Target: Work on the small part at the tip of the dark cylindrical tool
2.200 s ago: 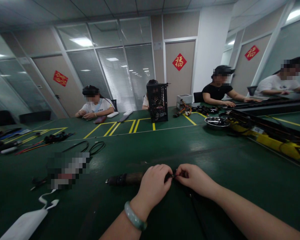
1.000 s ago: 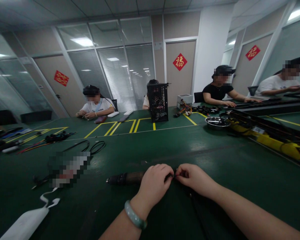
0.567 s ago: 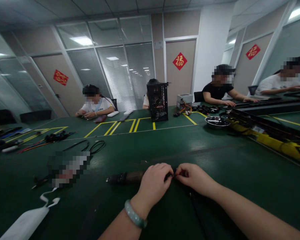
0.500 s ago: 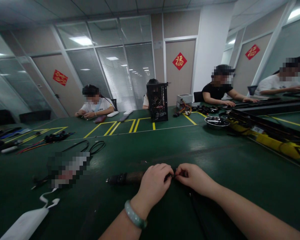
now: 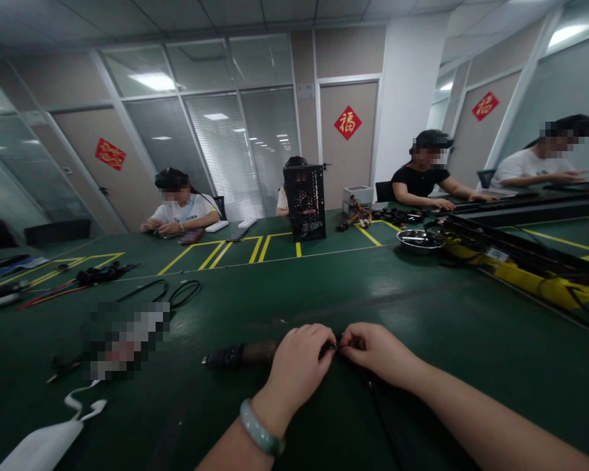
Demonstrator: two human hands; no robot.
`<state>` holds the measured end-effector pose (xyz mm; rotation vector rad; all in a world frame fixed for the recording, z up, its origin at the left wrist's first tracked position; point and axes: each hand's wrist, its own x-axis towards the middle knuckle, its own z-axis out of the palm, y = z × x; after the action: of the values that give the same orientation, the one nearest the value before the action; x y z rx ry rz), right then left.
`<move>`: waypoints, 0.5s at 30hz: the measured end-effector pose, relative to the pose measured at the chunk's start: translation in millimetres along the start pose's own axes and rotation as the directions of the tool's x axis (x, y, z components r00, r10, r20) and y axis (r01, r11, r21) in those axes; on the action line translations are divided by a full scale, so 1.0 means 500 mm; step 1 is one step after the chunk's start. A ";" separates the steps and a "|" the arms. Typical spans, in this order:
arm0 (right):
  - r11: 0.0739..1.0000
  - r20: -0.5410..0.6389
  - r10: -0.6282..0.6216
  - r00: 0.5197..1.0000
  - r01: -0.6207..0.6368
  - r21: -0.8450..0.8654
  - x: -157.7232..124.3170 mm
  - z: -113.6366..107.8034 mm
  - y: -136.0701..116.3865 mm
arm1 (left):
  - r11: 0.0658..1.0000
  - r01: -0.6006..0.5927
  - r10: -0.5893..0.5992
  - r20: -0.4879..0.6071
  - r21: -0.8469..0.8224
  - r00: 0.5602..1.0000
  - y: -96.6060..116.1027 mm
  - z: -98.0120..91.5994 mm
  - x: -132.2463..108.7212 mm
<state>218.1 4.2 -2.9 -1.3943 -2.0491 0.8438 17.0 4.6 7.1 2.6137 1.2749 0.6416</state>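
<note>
An electric screwdriver [image 5: 258, 354] lies on the green table, its metal tip to the left and its rear part hidden behind my left hand. My left hand [image 5: 302, 356], with a pale green bangle on the wrist, is closed over that end, its fingertips pinched on a small dark piece. Close beside it, my right hand [image 5: 368, 347] is also pinched, thumb against fingers. The fingertips of both hands almost meet, and what lies between them is too small to name. A black cable [image 5: 380, 405] runs toward the front edge from below my right hand.
To the left lie a blurred-out packet with black cables [image 5: 185, 294] and a white strapped object [image 5: 44, 445]. Farther back stand a black computer case [image 5: 305, 203], a power supply [image 5: 357, 196] and a metal bowl [image 5: 420, 241]. Several people sit across the table.
The whole view has shifted slightly, so most things appear a little farther left. Both hands stay together over the screwdriver's rear end, with their pinched fingers barely moved.
</note>
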 end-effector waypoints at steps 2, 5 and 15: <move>1.000 -0.008 0.005 1.000 -0.005 -0.014 -0.001 0.001 -0.002 | 1.000 -0.006 0.006 -0.001 -0.002 1.000 0.000 0.000 0.001; 1.000 -0.014 0.002 1.000 -0.002 -0.016 -0.002 0.001 -0.005 | 1.000 -0.015 0.015 0.001 0.004 1.000 0.002 -0.001 0.001; 0.999 0.023 0.051 0.998 -0.051 -0.001 0.000 0.004 -0.004 | 1.000 -0.022 0.022 0.002 -0.012 1.000 0.001 0.001 0.003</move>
<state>215.5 3.0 -2.6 -1.4487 -2.0389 0.8843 18.5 5.6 7.3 2.6220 1.2397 0.6483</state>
